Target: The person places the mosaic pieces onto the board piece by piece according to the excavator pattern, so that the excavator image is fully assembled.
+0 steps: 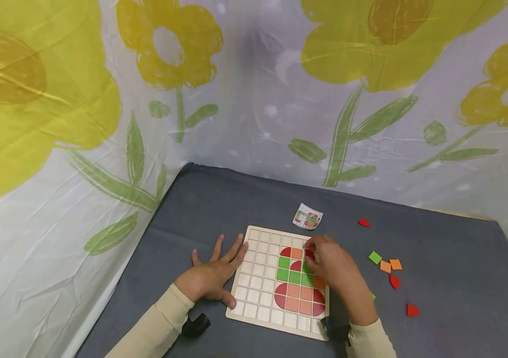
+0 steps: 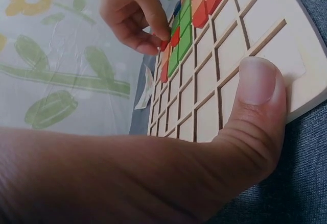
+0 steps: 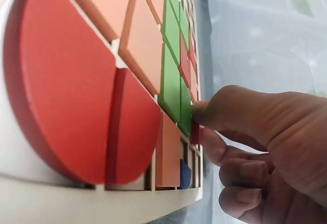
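Note:
A wooden grid board (image 1: 254, 283) lies on the dark cloth, partly filled with red, orange and green pieces. My left hand (image 1: 213, 276) is spread along its left edge, the thumb (image 2: 258, 89) pressing on the corner cells. At the upper right of the pattern, my right hand (image 1: 336, 266) pinches a small red quarter-round tile (image 3: 196, 132) between thumb and fingertip, at a cell beside a green square (image 3: 185, 106). A blue piece (image 3: 185, 175) sits near the board's right edge, hidden under the right hand in the head view.
A printed pattern card (image 1: 308, 217) lies beyond the board. To the right are loose tiles: a green square (image 1: 375, 257), orange squares (image 1: 395, 264) and several red ones, one red tile (image 1: 412, 310) nearest the front. Flowered cloth (image 1: 254, 99) hangs behind the table.

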`<action>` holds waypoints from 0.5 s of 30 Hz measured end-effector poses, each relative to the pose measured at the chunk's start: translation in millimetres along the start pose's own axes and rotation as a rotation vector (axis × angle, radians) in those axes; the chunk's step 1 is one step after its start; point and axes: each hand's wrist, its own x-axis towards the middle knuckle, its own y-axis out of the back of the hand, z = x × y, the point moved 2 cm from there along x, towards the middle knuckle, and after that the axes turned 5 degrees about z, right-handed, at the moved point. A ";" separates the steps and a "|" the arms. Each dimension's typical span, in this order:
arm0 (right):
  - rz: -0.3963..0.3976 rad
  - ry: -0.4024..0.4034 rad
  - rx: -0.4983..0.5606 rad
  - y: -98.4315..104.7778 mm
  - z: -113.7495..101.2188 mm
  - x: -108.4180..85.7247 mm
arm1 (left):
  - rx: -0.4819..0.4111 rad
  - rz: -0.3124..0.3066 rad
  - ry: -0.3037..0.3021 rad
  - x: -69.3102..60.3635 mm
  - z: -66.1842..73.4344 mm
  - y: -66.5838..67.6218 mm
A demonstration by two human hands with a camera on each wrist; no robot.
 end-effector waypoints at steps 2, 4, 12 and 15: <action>0.003 0.000 -0.003 -1.3 -0.9 -0.7 | -0.003 0.000 0.001 0.1 0.0 -1.1; 0.007 0.006 -0.004 -2.0 -2.0 -0.9 | -0.008 0.003 0.000 -0.5 0.3 -1.1; 0.016 0.011 -0.016 -1.2 -2.6 -1.9 | -0.010 0.031 -0.035 4.0 -5.9 -6.9; 0.005 0.003 -0.010 -0.8 -2.6 -2.1 | -0.006 0.021 -0.015 1.2 -2.4 -2.4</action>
